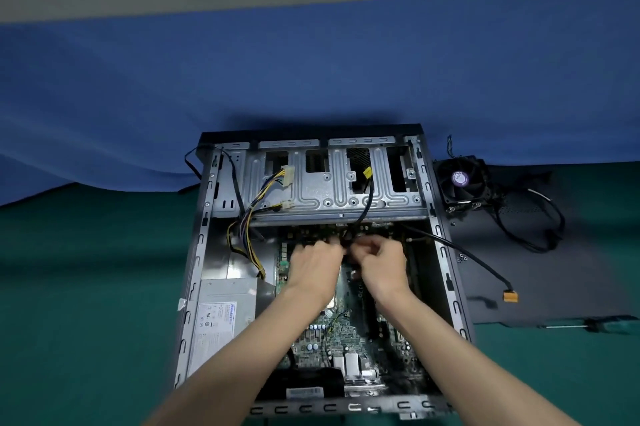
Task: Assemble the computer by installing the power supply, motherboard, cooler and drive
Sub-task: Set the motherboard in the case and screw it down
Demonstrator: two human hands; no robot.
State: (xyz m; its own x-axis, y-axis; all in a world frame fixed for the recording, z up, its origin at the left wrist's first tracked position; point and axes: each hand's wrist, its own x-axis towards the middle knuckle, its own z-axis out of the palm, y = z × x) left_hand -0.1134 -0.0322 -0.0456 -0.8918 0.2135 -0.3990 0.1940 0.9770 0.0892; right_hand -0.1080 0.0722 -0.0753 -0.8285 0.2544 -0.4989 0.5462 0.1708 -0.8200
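Where left hand (pixel 315 264) and right hand (pixel 379 263) curl over the motherboard (pixel 332 339), their grip is hidden — unclear.

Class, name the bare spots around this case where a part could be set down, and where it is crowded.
Free: the green cloth left of the case, up to the blue cloth; also the green corner nearer than the screwdriver. Crowded: the black mat right of it, holding cooler and cables.

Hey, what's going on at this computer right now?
A person has both hands inside the open case: left hand and right hand pinch the end of a black cable at the far edge of the motherboard. The power supply and motherboard sit in the case; the cooler waits outside on the mat, right of it.
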